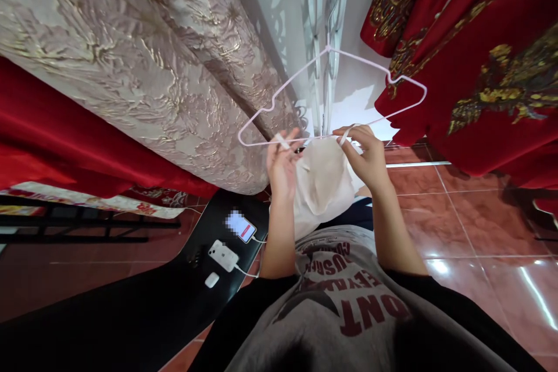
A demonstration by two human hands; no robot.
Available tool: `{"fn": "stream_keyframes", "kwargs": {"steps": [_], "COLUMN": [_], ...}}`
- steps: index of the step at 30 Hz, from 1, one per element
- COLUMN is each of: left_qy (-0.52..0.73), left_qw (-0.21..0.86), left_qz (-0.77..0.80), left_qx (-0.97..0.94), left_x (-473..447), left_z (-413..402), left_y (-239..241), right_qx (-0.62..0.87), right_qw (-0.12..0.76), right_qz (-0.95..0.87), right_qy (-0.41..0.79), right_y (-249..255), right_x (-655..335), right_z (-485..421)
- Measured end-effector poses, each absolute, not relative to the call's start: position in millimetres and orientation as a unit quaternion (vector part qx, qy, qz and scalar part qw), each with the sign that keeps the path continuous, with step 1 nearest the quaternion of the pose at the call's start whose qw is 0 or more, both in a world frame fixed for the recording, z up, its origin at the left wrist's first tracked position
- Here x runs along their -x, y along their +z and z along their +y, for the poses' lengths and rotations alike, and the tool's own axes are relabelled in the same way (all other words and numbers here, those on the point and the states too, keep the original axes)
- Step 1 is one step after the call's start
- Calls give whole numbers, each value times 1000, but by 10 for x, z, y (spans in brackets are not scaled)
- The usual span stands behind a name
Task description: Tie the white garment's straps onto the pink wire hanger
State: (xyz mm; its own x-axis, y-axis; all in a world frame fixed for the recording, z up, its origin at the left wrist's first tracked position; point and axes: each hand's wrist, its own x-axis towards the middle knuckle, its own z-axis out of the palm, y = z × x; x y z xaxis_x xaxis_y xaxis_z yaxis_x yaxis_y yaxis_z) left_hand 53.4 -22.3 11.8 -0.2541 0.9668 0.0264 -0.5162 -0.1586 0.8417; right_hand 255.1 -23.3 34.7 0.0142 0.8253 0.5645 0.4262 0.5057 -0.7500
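A pale pink clothes hanger (pixel 300 65) hangs by its metal hook in the middle of the head view. Just below its bottom bar, a cream-white garment (pixel 326 177) droops toward my lap; its exact kind is hard to make out. My left hand (pixel 282 168) is at the bar's left part, a white strap (pixel 282 140) caught across its partly spread fingers. On the other side, my right hand (pixel 365 150) pinches another narrow white strap (pixel 347 132) close to the garment's top edge. Folds of cloth hide where the straps join the garment.
Embossed pinkish-beige fabric (pixel 174 58) hangs at left, and red gold-embroidered cloth (pixel 488 70) at right. White metal uprights (pixel 318 6) stand behind the hanger. A black bench (pixel 174 290) bears a lit phone (pixel 244 229), a white phone (pixel 223 256) and a small white case (pixel 211 280).
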Motion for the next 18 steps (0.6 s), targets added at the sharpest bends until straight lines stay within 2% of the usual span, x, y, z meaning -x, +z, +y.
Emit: {"fn": "stream_keyframes", "kwargs": {"steps": [3, 7, 14, 18], "left_qy": [761, 772, 619, 543], "left_qw": [412, 296, 277, 227], "left_qz": [410, 455, 473, 478], "left_qx": [-287, -331, -562, -652], "left_x": [-234, 168, 320, 155], "left_z": [-199, -161, -40, 59], "left_y": [22, 22, 594, 943], "right_qx": [468, 464, 472, 466], "right_qw": [548, 559, 559, 566], "right_qz": [-668, -663, -653, -656], "right_qy": [184, 182, 195, 179], "right_y": [354, 384, 397, 382], "right_x": [-2608, -2655, -2609, -2614], "right_z": [-238, -253, -290, -297]}}
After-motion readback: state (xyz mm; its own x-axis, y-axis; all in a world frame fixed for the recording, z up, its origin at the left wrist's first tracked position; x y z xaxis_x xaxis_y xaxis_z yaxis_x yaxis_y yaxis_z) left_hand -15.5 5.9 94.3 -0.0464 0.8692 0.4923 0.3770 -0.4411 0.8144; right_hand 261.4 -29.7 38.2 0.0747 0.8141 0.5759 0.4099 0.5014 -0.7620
